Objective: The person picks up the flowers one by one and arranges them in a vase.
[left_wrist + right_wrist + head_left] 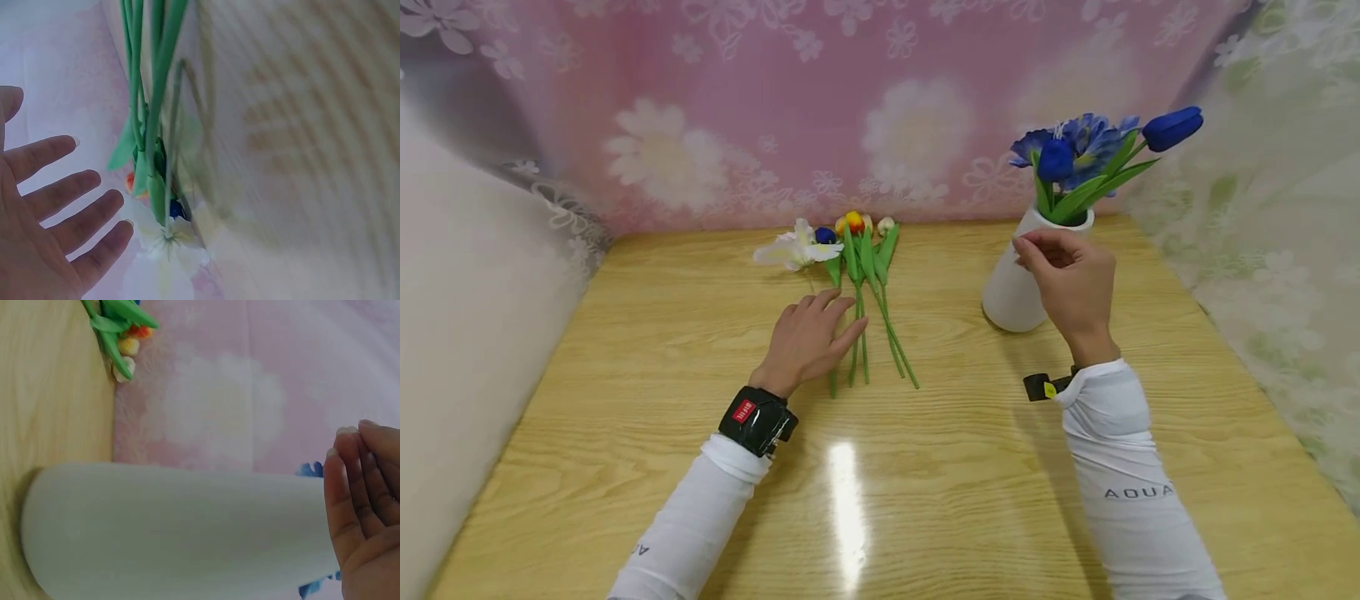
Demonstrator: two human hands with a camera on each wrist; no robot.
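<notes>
Hovering, fingers spread, the left hand [808, 337] is nearer to the artificial tulips [867, 257] on the table [940, 467], stems [892, 333] pointing toward the person; the right hand [1078, 283], fingertips together by the white vase [1017, 292], pinches nothing visible.

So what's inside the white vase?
Blue flowers and green leaves poke out of the white vase. Its walls cover everything lower down, so I can't see the stem ends or whether there's any water.
</notes>
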